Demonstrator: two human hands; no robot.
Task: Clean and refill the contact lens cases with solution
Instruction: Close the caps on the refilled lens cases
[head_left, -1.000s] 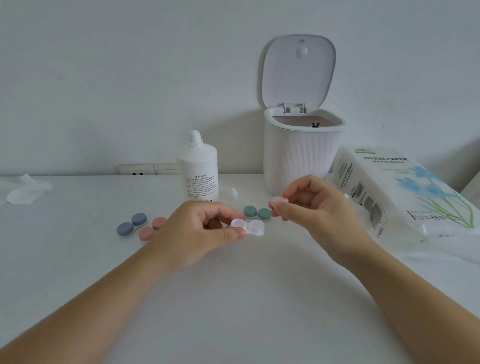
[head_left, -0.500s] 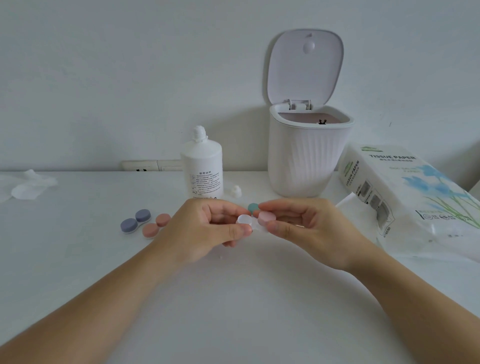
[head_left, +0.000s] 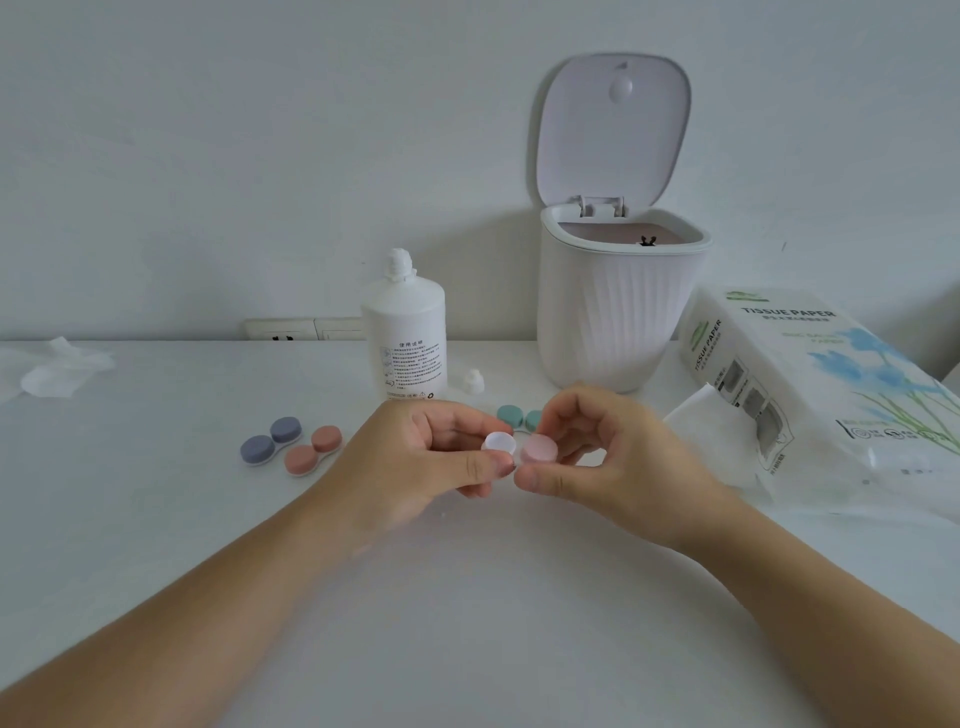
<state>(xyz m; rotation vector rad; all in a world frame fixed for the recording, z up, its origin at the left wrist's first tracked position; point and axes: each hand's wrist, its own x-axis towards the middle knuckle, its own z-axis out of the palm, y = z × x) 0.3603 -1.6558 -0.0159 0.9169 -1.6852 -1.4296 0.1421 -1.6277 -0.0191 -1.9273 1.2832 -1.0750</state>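
Observation:
My left hand (head_left: 415, 462) pinches a clear white lens case (head_left: 497, 444) just above the table. My right hand (head_left: 613, 452) holds a pale pink cap (head_left: 539, 449) with thumb and fingers on the case's right well. Three closed cases lie on the table: a grey-blue one (head_left: 271, 440), a salmon one (head_left: 313, 451) and a green one (head_left: 511, 414) partly hidden behind my hands. The white solution bottle (head_left: 405, 332) stands uncapped behind them, its small cap (head_left: 472, 382) beside it.
A white ribbed bin (head_left: 613, 312) with its lid up stands at the back. A tissue paper pack (head_left: 810, 395) lies at the right with a sheet pulled out. A crumpled tissue (head_left: 52, 369) sits at the far left. A wall socket (head_left: 283, 330) is behind the bottle.
My right hand brought the pink cap from up and to the right down onto the case's right well. My left hand kept hold of the case.

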